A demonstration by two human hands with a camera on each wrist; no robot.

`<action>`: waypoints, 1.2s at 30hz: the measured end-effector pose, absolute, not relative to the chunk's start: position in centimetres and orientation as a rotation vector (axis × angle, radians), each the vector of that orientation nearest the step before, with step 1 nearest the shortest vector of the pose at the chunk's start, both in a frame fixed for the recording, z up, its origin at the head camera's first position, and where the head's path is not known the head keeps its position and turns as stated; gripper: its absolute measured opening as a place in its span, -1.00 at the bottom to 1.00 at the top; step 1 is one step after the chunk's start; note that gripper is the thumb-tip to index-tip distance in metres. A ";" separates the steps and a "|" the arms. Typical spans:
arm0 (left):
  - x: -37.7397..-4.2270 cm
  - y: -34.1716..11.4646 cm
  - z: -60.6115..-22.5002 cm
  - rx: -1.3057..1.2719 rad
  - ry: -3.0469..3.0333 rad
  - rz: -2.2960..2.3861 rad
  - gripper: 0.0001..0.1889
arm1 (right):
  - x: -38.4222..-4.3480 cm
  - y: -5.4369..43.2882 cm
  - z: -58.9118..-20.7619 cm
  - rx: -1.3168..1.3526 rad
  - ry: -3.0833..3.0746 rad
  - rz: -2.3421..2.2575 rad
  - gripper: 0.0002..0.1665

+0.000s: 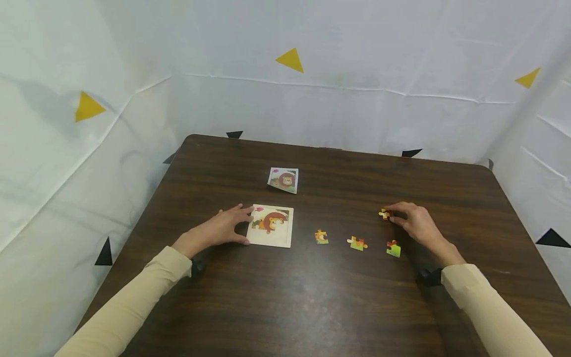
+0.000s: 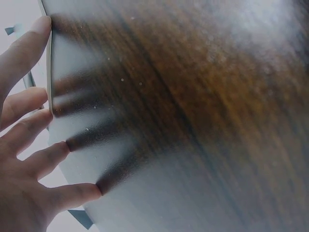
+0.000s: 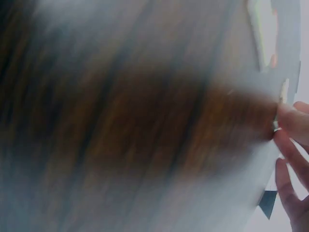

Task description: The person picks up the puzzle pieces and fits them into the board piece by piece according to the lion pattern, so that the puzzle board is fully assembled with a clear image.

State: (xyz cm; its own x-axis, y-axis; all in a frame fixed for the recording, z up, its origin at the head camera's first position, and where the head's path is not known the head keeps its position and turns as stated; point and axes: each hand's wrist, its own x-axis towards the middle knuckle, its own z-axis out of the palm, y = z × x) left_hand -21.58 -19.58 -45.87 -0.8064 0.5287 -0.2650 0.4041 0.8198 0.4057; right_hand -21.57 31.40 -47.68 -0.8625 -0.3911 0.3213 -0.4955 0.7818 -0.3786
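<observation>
A square puzzle board (image 1: 269, 240) with a partly filled lion picture lies at the left of the middle. My left hand (image 1: 221, 227) is at its left edge, fingers spread; in the left wrist view the thumb and some fingertips of that hand (image 2: 29, 164) touch the edge. Over to the right, my right hand (image 1: 419, 223) pinches a small orange and yellow puzzle piece (image 1: 384, 214) between thumb and fingers. The right wrist view has the pinching fingers (image 3: 291, 123) at its right edge, with most of the piece hidden. Nearer me lies a green and red puzzle piece (image 1: 393, 249).
Two more puzzle pieces, one orange (image 1: 321, 237) and one green and orange (image 1: 357, 243), lie between the board and my right hand. Behind the board is a lion picture card (image 1: 283, 180) with a lifted edge. White sheeting (image 1: 339, 59) surrounds the dark wooden table (image 1: 312, 297).
</observation>
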 end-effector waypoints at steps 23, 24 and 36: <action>-21.4 -19.6 -45.7 0.738 2.656 0.502 -0.24 | -20.9 29.7 -47.1 0.562 -2.548 0.745 -0.73; -21.4 -19.6 -45.7 0.740 2.656 0.504 -0.24 | -20.9 29.4 -46.9 0.551 -2.541 0.765 -0.73; -21.5 -19.7 -46.2 0.745 2.660 0.508 -0.23 | -20.7 25.0 -45.3 0.607 -2.550 0.859 -0.66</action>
